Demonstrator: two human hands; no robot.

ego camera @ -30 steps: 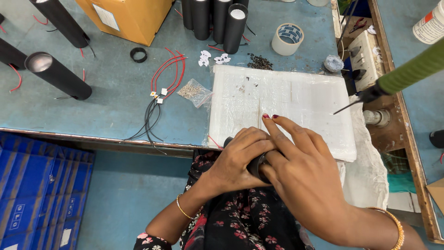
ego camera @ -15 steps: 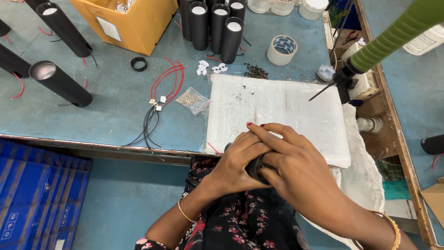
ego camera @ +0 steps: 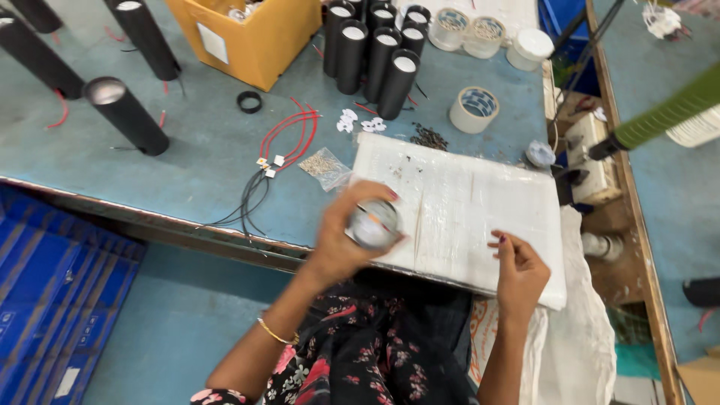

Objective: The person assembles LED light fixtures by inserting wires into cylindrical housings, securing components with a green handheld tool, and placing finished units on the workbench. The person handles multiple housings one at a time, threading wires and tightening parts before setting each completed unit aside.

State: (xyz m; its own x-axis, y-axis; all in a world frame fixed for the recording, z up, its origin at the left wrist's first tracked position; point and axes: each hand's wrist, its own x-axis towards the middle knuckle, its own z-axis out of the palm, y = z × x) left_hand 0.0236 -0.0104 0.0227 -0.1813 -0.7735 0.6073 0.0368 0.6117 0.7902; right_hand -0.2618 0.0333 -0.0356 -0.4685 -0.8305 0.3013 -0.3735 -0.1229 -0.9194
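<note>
Cylinder (ego camera: 374, 224), a short black piece with a shiny silvery end face, now sits in the left hand (ego camera: 346, 238) alone, lifted above the near edge of the white wrapped board (ego camera: 480, 202); half a second ago both hands were closed together over it close to the body. The left fingers curl around its side, gripping it, the end face turned up toward the camera. The right hand (ego camera: 517, 270) has let go and moved off to the right, resting on the board with fingers loosely bent, thumb and forefinger tips close together; whether they pinch something small I cannot tell. That split suggests the two-handed part of the work on this piece is finished. Around it, the blue-grey bench (ego camera: 195, 150) carries tall black tubes (ego camera: 375, 52), a yellow box (ego camera: 251, 37), a black ring (ego camera: 250, 101), red and black wires (ego camera: 277, 150), a small bag of parts (ego camera: 322, 166), a tape roll (ego camera: 474, 109) and lidded tubs (ego camera: 487, 34). Blue crates (ego camera: 52, 300) stand on the floor to the left, and a green-handled tool (ego camera: 660, 116) hangs at the right.
</note>
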